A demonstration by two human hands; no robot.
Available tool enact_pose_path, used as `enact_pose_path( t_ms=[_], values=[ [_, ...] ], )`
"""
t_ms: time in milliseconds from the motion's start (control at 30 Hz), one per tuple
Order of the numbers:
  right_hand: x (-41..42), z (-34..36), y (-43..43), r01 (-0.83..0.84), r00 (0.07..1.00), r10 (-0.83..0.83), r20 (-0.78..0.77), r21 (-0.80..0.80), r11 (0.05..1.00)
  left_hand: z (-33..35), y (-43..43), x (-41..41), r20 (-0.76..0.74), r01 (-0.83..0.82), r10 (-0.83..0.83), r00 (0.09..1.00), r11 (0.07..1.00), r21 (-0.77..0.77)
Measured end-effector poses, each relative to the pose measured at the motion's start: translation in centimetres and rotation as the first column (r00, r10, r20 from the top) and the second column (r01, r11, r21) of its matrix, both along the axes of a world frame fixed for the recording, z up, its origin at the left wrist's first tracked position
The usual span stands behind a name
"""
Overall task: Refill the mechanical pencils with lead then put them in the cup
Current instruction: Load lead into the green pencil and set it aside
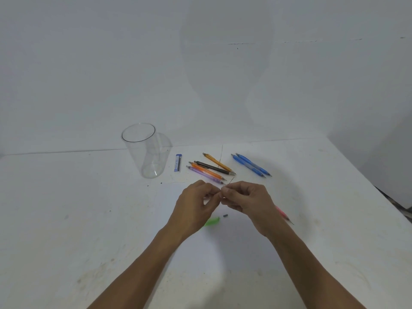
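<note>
Left hand [196, 202] and right hand [247, 200] meet fingertip to fingertip above the bench [89, 219]. The right fingers pinch a thin lead [230, 181], and the left fingers are curled on a slim pale piece [207, 200] that cannot be identified. Six mechanical pencils [208, 172] lie just beyond the hands, right of the upright clear cup [138, 159] and the lead case [178, 162]; a green pencil [211, 221] and a pink pencil [282, 213] show partly from beneath the hands.

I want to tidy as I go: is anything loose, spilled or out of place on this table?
A small dark piece lies loose by the green pencil, attached to nothing; possibly a removed cap. A few dark specks, perhaps lead crumbs, dot the table near the cup, which stands upright.
</note>
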State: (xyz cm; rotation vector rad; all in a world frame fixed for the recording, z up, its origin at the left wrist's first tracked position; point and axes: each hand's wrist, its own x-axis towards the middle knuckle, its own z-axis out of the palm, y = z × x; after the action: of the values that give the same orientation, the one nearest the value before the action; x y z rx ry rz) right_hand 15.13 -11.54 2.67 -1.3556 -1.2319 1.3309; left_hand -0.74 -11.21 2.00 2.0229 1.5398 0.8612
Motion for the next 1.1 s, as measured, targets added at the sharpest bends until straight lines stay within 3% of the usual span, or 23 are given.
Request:
enact_pose_path(
  t_ms=[200, 433, 633, 800, 933, 1100],
  values=[
    [0.0, -0.3, -0.4, 0.055, 0.998, -0.054, 0.045, -0.021, 0.998, -0.2, -0.6, -0.4, -0.085, 0.026, -0.029, 0.996, 0.999, -0.039],
    [0.2, -0.7, -0.9, 0.129, 0.992, -0.127, 0.027, -0.102, 0.986, -1.4, -1.4, -1.3, -0.478, 0.125, -0.131, 0.869, 0.991, -0.045],
    [0.2, -0.9, -1.2, 0.134, 0.991, -0.133, 0.015, -0.151, 0.979, -1.9, -1.5, -1.4, -0.523, 0.162, -0.156, 0.838, 0.986, -0.034],
    [0.0, -0.5, -1.5, 0.142, 0.989, -0.147, -0.028, -0.149, 0.979, -1.6, -1.1, -1.4, -0.399, 0.114, -0.139, 0.906, 0.990, -0.087],
    [0.0, 0.6, -1.8, 0.176, 0.976, -0.183, -0.119, -0.066, 0.982, 0.3, -0.9, -1.6, -0.088, 0.047, -0.062, 0.994, 0.987, -0.156],
    [-0.3, 2.5, -1.8, 0.205, 0.965, -0.190, -0.182, 0.071, 0.976, 2.5, -0.9, -1.4, 0.159, 0.062, -0.043, 0.986, 0.991, -0.119]
  ],
)
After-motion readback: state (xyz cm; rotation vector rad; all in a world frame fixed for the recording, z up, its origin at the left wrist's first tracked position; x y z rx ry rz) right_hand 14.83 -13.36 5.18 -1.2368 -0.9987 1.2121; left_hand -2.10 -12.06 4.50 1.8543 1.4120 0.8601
